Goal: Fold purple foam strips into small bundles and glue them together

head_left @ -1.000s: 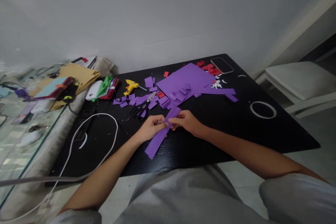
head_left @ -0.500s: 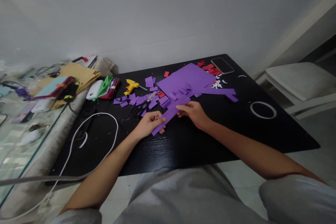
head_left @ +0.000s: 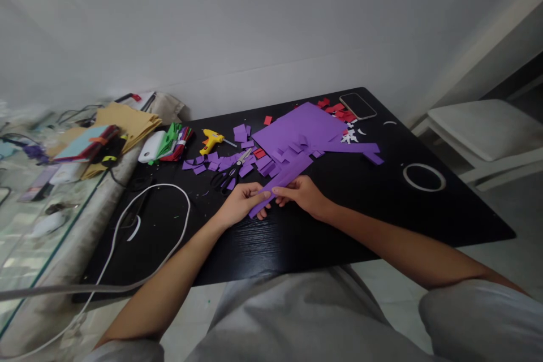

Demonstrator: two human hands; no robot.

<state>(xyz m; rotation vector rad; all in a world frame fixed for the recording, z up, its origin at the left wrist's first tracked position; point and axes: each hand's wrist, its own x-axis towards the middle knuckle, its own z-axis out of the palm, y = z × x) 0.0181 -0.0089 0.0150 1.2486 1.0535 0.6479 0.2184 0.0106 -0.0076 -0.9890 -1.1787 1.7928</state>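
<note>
A long purple paper strip (head_left: 292,174) slants across the front of the paper pile. My left hand (head_left: 245,202) pinches its near end between thumb and fingers. Close beside it, my right hand (head_left: 303,195) grips the same strip, thumb on top. Beyond the strip lies a large purple paper sheet (head_left: 301,121), with small purple squares (head_left: 218,163) scattered to its left. Black-handled scissors (head_left: 231,172) rest with blades partly spread among the squares, just past my left hand. Another purple strip (head_left: 352,147) lies to the right of the sheet.
A yellow glue gun (head_left: 211,140) lies behind the squares. Red scraps (head_left: 337,110) and a phone (head_left: 358,106) are at the back right, a white ring (head_left: 424,177) nearer. A white cable (head_left: 189,209) loops at left. A pale stool (head_left: 492,127) stands right of the black table (head_left: 339,232).
My right hand has slid down the strip toward my left hand, and the strip looks narrower, apparently folded or tilted. My left hand has barely moved.
</note>
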